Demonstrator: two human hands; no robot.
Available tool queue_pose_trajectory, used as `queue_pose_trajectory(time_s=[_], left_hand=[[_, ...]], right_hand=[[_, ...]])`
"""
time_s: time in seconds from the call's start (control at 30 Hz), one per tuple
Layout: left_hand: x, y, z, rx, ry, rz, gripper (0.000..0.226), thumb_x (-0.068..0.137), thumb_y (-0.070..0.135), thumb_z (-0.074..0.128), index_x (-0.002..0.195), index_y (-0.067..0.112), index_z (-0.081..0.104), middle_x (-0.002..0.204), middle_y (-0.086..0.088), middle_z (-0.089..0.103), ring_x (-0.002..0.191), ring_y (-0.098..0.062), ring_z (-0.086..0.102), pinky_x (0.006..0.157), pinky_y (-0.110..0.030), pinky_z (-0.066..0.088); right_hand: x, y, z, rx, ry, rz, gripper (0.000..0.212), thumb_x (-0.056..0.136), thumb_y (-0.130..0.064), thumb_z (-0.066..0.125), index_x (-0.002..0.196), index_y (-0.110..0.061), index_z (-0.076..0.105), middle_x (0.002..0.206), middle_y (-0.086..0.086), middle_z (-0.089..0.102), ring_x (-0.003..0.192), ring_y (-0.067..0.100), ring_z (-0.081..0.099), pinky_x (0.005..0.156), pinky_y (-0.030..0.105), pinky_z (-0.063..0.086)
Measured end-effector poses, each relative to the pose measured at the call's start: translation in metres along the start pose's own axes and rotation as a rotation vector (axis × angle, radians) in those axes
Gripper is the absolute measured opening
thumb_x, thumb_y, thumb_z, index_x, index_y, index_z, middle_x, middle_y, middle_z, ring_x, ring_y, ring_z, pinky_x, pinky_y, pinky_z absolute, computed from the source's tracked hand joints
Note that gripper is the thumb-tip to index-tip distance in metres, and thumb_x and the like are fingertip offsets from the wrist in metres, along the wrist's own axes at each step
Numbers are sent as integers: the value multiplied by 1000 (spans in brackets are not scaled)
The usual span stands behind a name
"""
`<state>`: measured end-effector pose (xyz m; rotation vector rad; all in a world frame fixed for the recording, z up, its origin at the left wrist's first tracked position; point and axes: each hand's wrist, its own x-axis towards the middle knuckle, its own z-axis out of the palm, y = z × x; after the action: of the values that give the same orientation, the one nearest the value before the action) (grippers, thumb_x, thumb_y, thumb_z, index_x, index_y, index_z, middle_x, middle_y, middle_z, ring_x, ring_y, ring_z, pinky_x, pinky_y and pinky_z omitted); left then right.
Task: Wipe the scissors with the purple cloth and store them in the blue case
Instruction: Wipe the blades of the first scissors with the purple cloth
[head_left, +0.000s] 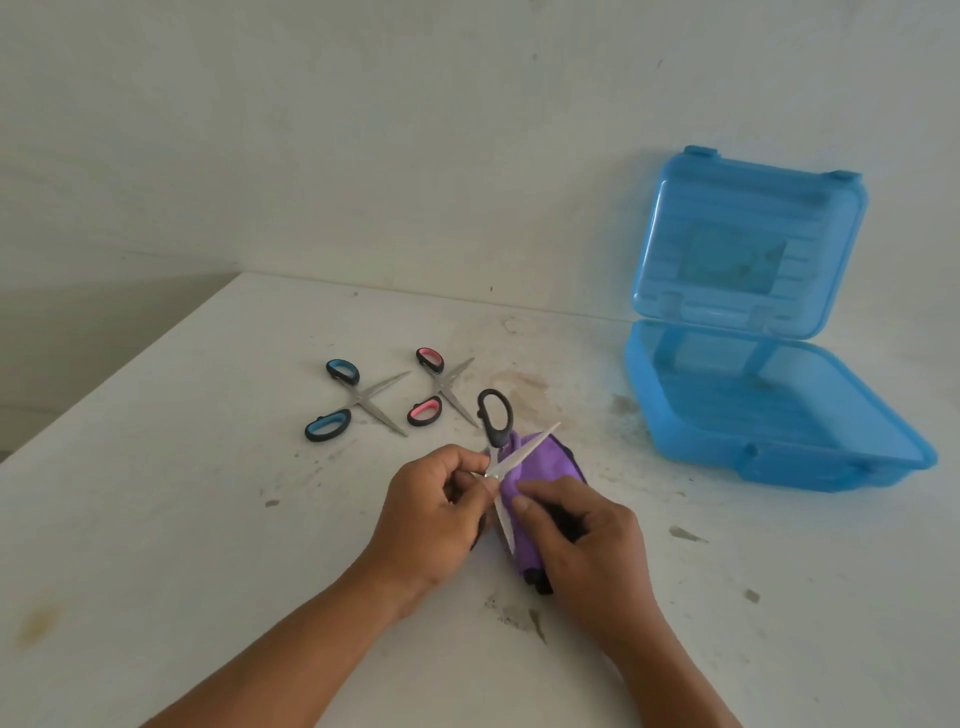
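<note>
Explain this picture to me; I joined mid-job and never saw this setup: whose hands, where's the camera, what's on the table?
No machine here: a person works bare-handed, and the single picture comes from a camera on their head, looking down. The left hand pinches the black-handled scissors, blades spread, near the pivot. The right hand holds the purple cloth against a blade. On the white table lie blue-handled scissors and pink-handled scissors, both open. The blue case stands open at the right, lid up.
</note>
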<state>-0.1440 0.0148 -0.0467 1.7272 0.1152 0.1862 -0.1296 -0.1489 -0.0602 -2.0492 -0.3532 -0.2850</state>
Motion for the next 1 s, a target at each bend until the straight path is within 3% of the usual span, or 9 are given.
queue_pose_trajectory(time_s=[0.2,0.37,0.5,0.6,0.67,0.77,1.0], left_hand=[[4,-5,-3,47,43,3,10,92,12,67,93,23,69,69,-1,65,58,-2,61,60,-17,55],[5,-3,0,-53,12,-70,12,92,6,66,100,14,70,77,-16,70,65,-16,69,71,-38,64],[7,-3,-2,-152,81,-155,12,90,6,68,101,12,71,80,-7,71,70,-10,69,61,-17,56],[12,-7,-6,-193,136,-201,14,90,9,69,101,16,72,86,-9,74,79,-18,70,72,-27,58],[14,-7,-8,-234,156,-213,15,90,8,69,103,15,73,82,-8,74,73,-17,68,73,-31,59],[16,-5,-12,-258,218,-199,14,90,7,68,101,14,72,75,-6,72,62,-14,66,67,-28,57],[19,6,-33,-267,343,-120,15,92,7,65,92,21,70,78,-8,68,57,-10,64,58,-18,55]], right_hand=[[-4,6,1,-52,-97,-213,19,86,-12,76,97,-26,81,88,-13,72,80,4,68,70,13,52],[5,6,8,-50,-13,-231,16,87,-13,74,98,-21,81,89,-12,71,82,-1,67,73,7,48],[2,10,6,-65,-100,-289,19,87,-9,73,99,-22,81,87,-9,70,77,3,66,67,17,53],[0,11,5,-58,-139,-293,19,86,-6,74,96,-20,81,85,-9,70,72,5,65,63,15,50],[-1,11,6,-45,-161,-296,19,85,-4,74,93,-20,81,84,-9,70,70,5,64,61,14,49],[-5,9,3,-55,-193,-319,20,83,-3,74,91,-20,81,84,-9,69,69,3,64,61,12,47],[-7,0,-13,-259,-234,-427,28,84,-5,73,96,-29,77,90,-15,64,76,0,60,68,11,47]])
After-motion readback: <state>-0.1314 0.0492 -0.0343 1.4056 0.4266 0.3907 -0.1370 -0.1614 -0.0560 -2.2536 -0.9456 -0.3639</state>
